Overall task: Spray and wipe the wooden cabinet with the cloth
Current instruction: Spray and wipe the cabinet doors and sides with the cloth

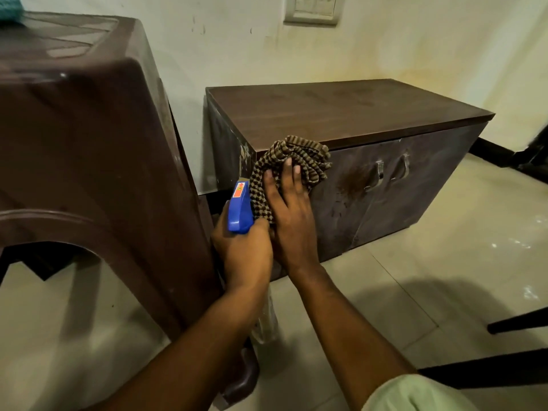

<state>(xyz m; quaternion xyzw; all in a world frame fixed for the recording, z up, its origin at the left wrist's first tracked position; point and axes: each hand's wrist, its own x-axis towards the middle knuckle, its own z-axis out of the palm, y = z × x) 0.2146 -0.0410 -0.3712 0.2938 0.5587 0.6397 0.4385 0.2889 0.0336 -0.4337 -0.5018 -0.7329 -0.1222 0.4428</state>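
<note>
The right hand [289, 209] lies flat, fingers spread, pressing a bunched brown checked cloth [292, 164] against the upper left corner of the wooden cabinet's [385, 185] front, just below the edge of its top. The left hand [244, 253] is clenched around the neck of a spray bottle with a blue trigger head [239, 209] (a small orange label sits near its tip); the bottle's clear body [265, 321] hangs down below the wrist. The two hands touch, the blue head just beside the cloth's lower edge. The cabinet stands on a pale tiled floor [444, 262] against a cream wall [385, 48], with two metal handles [388, 172] near the middle of its doors and a dark wet-looking patch left of them. A brown plastic stool [89, 129] stands close on the cabinet's left.
</note>
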